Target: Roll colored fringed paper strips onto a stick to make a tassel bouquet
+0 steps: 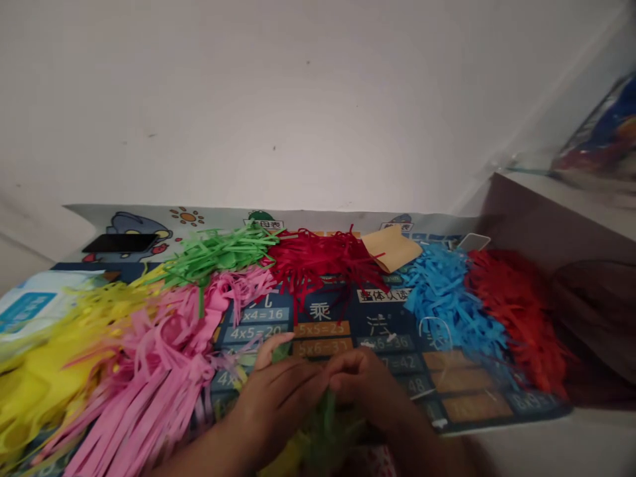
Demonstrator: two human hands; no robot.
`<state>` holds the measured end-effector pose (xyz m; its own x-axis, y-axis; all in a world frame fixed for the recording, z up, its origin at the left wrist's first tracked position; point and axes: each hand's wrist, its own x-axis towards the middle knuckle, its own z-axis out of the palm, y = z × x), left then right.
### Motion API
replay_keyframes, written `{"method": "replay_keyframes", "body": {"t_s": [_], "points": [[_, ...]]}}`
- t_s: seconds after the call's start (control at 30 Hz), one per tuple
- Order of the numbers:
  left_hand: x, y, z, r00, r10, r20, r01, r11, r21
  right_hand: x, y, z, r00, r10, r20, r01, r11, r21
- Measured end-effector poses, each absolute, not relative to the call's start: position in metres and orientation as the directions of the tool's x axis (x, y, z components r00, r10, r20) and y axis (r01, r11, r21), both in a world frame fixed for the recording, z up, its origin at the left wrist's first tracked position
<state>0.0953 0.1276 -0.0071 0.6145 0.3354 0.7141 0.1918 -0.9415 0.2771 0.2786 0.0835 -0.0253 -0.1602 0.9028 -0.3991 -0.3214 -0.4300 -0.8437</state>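
Low in the middle of the view, my left hand (281, 397) is closed with its fingers bent toward my right hand. Part of a green paper piece (281, 351) shows by its thumb. My right hand (365, 384) touches it, thumb and fingertips pinched together. Below the joined fingers hangs a green fringed paper bundle (328, 421), blurred and partly hidden by the hands. Just what the right fingertips pinch is hidden. To the left lies a pink paper fringe (154, 371); some thin purple and yellow strips show beside my left wrist.
Yellow fringe (64, 364), green fringe (223, 252), dark red fringe (322, 262), blue fringe (447, 298) and red fringe (521, 318) ring the printed mat (387, 361). A black phone (119, 243), white-blue packet (44, 301) and tan paper (392, 248) lie there too. A wall (298, 112) rises behind.
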Motion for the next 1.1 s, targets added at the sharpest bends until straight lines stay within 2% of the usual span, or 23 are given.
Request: {"method": "replay_keyframes", "body": {"t_s": [0.2,0.3,0.4,0.5,0.57,0.67,0.73,0.83,0.93,1.0,1.1], "points": [[0.104,0.123,-0.014,0.514,0.480,0.711,0.306,-0.877,0.370,0.274,0.078,-0.044,-0.122,0.910,-0.397,-0.349,-0.414,-0.841],[0.107,0.121,-0.010,0.517,0.523,0.678,0.341,-0.852,0.397,0.270,0.075,-0.051,-0.126,0.904,-0.408,-0.459,-0.418,-0.784],[0.109,0.120,-0.005,0.540,0.598,0.592,0.359,-0.800,0.481,0.267,0.074,-0.054,-0.171,0.900,-0.400,-0.582,-0.420,-0.696],[0.109,0.121,-0.003,0.547,0.632,0.549,0.370,-0.771,0.519,0.267,0.075,-0.057,-0.227,0.891,-0.394,-0.628,-0.443,-0.639],[0.108,0.122,-0.007,0.561,0.618,0.552,0.358,-0.781,0.511,0.268,0.075,-0.058,-0.229,0.885,-0.406,-0.612,-0.455,-0.647],[0.109,0.121,-0.016,0.546,0.613,0.571,0.343,-0.785,0.516,0.269,0.076,-0.060,-0.132,0.893,-0.431,-0.613,-0.415,-0.672],[0.110,0.119,-0.022,0.515,0.669,0.536,0.334,-0.733,0.593,0.266,0.076,-0.059,-0.057,0.902,-0.427,-0.626,-0.366,-0.689],[0.113,0.115,-0.026,0.486,0.780,0.395,0.308,-0.575,0.758,0.261,0.075,-0.057,0.023,0.924,-0.382,-0.628,-0.284,-0.725],[0.115,0.111,-0.025,0.425,0.852,0.306,0.299,-0.451,0.841,0.259,0.075,-0.057,0.117,0.924,-0.364,-0.622,-0.217,-0.753],[0.115,0.110,-0.024,0.398,0.868,0.297,0.286,-0.425,0.859,0.259,0.076,-0.057,0.156,0.919,-0.363,-0.622,-0.194,-0.758],[0.117,0.110,-0.024,0.418,0.837,0.352,0.265,-0.483,0.834,0.255,0.074,-0.057,0.177,0.934,-0.312,-0.620,-0.140,-0.772]]}}
